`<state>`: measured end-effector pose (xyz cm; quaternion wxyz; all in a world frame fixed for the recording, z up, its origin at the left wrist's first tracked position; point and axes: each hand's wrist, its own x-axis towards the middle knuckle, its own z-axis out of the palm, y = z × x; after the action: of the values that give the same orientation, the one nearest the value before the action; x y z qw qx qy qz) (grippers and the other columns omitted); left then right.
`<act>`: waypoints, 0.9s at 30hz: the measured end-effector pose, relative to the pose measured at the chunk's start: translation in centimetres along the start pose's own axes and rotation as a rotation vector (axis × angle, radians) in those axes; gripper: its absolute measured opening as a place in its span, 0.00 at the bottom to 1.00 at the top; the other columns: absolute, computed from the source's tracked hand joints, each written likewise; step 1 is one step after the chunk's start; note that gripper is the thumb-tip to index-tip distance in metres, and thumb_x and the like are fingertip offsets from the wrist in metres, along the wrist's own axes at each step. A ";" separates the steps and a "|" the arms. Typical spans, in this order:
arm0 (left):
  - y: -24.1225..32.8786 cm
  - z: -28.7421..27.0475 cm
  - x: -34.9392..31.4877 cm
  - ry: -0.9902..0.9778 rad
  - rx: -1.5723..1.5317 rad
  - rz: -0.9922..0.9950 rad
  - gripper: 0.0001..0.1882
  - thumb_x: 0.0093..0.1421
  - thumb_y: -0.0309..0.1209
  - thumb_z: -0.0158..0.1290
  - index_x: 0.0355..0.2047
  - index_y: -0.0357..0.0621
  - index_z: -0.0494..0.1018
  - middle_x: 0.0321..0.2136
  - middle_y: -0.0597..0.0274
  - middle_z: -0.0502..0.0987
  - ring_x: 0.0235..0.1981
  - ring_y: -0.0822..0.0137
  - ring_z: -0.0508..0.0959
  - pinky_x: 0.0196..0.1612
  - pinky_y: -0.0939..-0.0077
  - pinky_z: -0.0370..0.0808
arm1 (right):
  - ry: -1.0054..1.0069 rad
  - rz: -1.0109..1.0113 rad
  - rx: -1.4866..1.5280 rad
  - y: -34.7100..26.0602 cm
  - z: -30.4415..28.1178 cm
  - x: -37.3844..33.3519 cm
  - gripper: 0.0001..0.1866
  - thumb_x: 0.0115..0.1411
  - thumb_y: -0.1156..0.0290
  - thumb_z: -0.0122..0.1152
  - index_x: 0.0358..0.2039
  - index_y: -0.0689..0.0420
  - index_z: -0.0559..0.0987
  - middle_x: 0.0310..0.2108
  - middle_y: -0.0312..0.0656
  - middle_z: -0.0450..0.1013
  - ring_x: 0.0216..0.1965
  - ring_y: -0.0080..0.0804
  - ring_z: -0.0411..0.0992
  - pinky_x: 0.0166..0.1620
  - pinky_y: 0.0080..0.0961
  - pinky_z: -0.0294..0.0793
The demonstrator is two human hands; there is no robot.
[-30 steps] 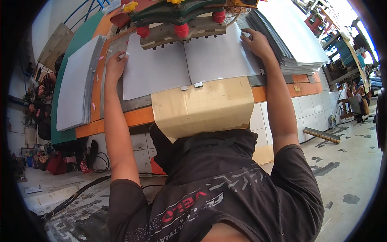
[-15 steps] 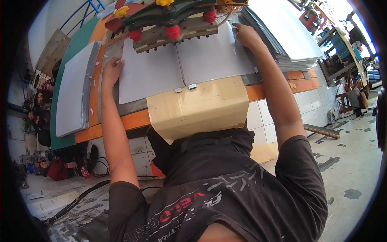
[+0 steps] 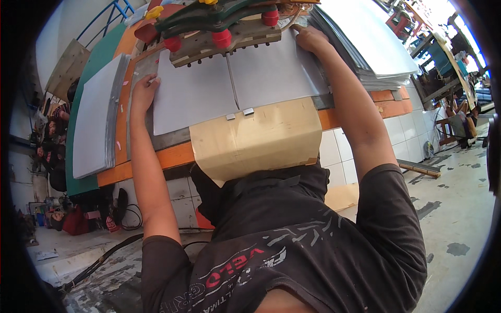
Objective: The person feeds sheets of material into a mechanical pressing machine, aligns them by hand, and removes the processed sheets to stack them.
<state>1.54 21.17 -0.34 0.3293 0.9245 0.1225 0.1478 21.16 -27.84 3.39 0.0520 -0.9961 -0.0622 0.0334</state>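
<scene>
A wide white sheet (image 3: 193, 94) lies on a grey board on the table, with a straight dark rod or seam (image 3: 232, 81) across its middle. My left hand (image 3: 144, 93) is at the sheet's left edge, its fingers curled with the tips against it. At the far right edge, my right hand (image 3: 312, 39) closes on the sheet, forefinger stretched along it; the lower fingers are partly hidden. Above the sheet's far part stands a metal clamp-like head (image 3: 227, 44) with a dark green arm and red knobs. Two small pale blocks (image 3: 248, 111) sit by the near edge.
A stack of white sheets (image 3: 99, 115) lies to the left, another (image 3: 370, 41) to the far right. Tan paper (image 3: 261, 138) hangs over the orange table edge (image 3: 175, 156) before me. Cables (image 3: 99, 261) run across the floor at left.
My right hand has moved a little to the left and away from me along the sheet's right edge. My left hand stays about where it was.
</scene>
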 end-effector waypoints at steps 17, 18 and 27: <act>1.2 0.0 0.2 0.016 0.016 -0.005 0.22 0.63 0.38 0.58 0.54 0.41 0.78 0.28 0.58 0.81 0.28 0.73 0.76 0.36 0.75 0.72 | 0.156 -0.139 0.208 3.0 0.8 -1.3 0.39 0.58 0.75 0.50 0.71 0.39 0.60 0.61 0.64 0.65 0.57 0.60 0.70 0.60 0.44 0.70; 1.5 0.0 0.1 0.017 0.016 -0.012 0.22 0.63 0.38 0.58 0.54 0.41 0.78 0.28 0.58 0.81 0.28 0.73 0.76 0.36 0.75 0.72 | 0.156 -0.180 0.226 3.4 0.6 -1.9 0.38 0.58 0.76 0.50 0.71 0.44 0.61 0.59 0.64 0.67 0.56 0.60 0.71 0.59 0.44 0.70; 1.8 0.4 -0.5 0.118 0.083 0.082 0.19 0.64 0.37 0.57 0.52 0.41 0.79 0.38 0.52 0.84 0.41 0.64 0.81 0.49 0.71 0.75 | 0.555 -0.435 0.513 1.9 -1.1 -17.6 0.22 0.62 0.80 0.53 0.58 0.62 0.73 0.48 0.58 0.77 0.52 0.55 0.75 0.55 0.43 0.72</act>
<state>1.47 19.43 0.42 0.2768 0.9312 0.1099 0.2102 4.04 -32.09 5.36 0.3185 -0.8858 -0.2441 -0.2330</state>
